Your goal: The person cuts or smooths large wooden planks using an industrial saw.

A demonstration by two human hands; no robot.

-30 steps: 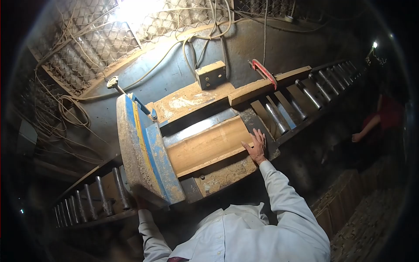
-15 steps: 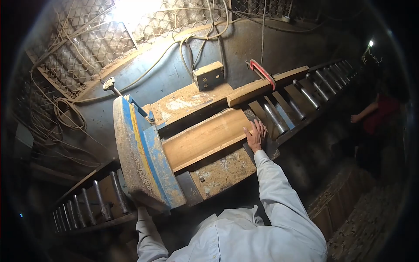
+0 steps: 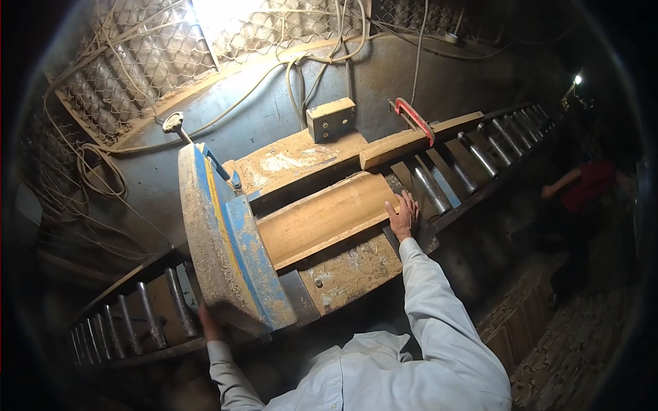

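Observation:
A wide, smooth wooden piece (image 3: 322, 222) lies on the machine bed, its left end against or under the blue guard (image 3: 250, 260). My right hand (image 3: 404, 215) rests at its right end, fingers spread, the fingertips on the wood's edge. Low on the left, my left hand (image 3: 210, 325) is beside the dusty machine head (image 3: 216, 240), near the left rollers; its fingers are dark and partly hidden. Sawdust covers the metal table (image 3: 360, 270) in front of the wood. Behind the wood runs a wooden fence strip (image 3: 425, 140) with a red clamp (image 3: 415, 118) on it.
Metal rollers (image 3: 430, 190) stretch to the upper right, and more rollers (image 3: 151, 315) to the lower left. A switch box (image 3: 331, 120) stands behind the bed. Cables (image 3: 267, 72) hang along the back. Another person in red (image 3: 591, 185) is in the dark at the right.
My left hand has come into view from behind the machine head, by the left rollers. My right hand stays at the wood's end. The view has shifted slightly.

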